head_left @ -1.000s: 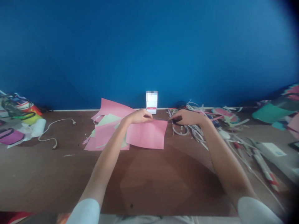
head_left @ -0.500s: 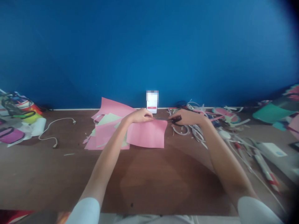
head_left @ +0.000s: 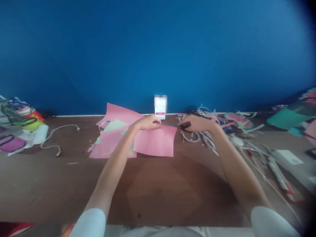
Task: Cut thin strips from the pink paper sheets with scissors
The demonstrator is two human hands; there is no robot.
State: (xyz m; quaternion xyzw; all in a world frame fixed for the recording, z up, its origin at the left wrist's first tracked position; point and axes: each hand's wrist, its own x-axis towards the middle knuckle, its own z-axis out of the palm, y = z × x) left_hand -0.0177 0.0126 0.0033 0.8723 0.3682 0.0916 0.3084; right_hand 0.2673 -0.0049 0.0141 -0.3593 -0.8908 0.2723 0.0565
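Note:
My left hand [head_left: 149,122] is closed on the upper edge of a pink sheet of paper [head_left: 155,141], its thumb and fingers pinched together. The sheet curves a little and its right corner stands off the table. My right hand [head_left: 194,123] is wrapped round the dark handles of a pair of scissors [head_left: 188,128]. The blades point left along the top edge of the paper; whether they are parted is too small to tell. Under my left forearm lie more pink sheets [head_left: 115,140] and pale green paper [head_left: 115,125].
A lit phone [head_left: 160,108] leans on the blue wall behind the paper. White cords and paper strips [head_left: 208,140] lie tangled on the right, near a white box [head_left: 287,157]. A white cable [head_left: 50,135] and colourful bags [head_left: 14,143] are at the left.
Very little differs. The fingers of my right hand have shifted slightly at the scissors' handles, while my left hand keeps its hold on the pink sheet.

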